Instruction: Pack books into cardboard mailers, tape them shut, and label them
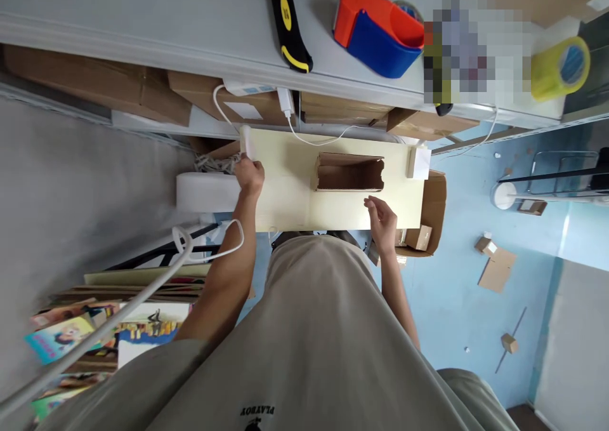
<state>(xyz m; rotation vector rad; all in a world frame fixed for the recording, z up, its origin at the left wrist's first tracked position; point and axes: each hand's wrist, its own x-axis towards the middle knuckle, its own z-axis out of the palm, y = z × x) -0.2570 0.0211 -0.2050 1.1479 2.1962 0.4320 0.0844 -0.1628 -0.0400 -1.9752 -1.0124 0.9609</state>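
Note:
An open brown cardboard box (pixel 349 180) sits on the pale yellow board (pixel 288 196) in front of me. At the board's far left corner my left hand (pixel 250 174) is closed around the lower end of a white, translucent roll or bag (pixel 247 142). My right hand (pixel 382 223) is over the board's near edge, just below and right of the box, not touching it. Its fingers are bent together, and whether anything small is between them cannot be made out. A white block (pixel 419 163) stands at the board's right end.
The shelf (pixel 190 18) beyond holds a black-yellow cutter (pixel 288 28), a red-blue tape dispenser (pixel 380 34) and yellow tape (pixel 560 69). White cables hang over the board. A carton (pixel 435 212) stands right; a white roll (pixel 207 193) and picture books (pixel 71 339) are left.

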